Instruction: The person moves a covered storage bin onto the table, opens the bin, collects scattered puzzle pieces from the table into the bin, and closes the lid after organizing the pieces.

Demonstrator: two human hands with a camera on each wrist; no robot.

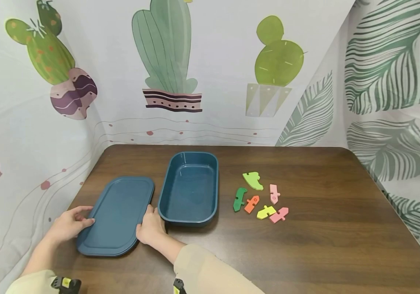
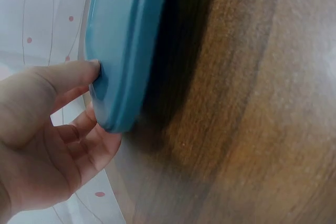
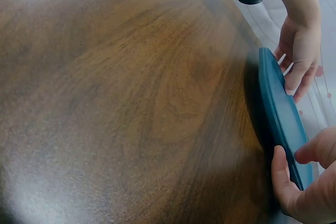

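Passage between container [image 1: 189,192] and dark-green piece [image 1: 239,200]; container crowds lid [image 1: 116,216].

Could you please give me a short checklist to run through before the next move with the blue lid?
1. Left hand holding the blue lid: ok, thumb and fingers pinch its edge.
2. Right hand holding the opposite edge: ok, also pinching it.
3. Blue container upright, with its top uncovered: ok.
4. Lid lifted wholly off the table: cannot tell, its underside is hidden.
5. Six coloured pieces in the container, if they belong there: not ok, they lie on the table to its right.
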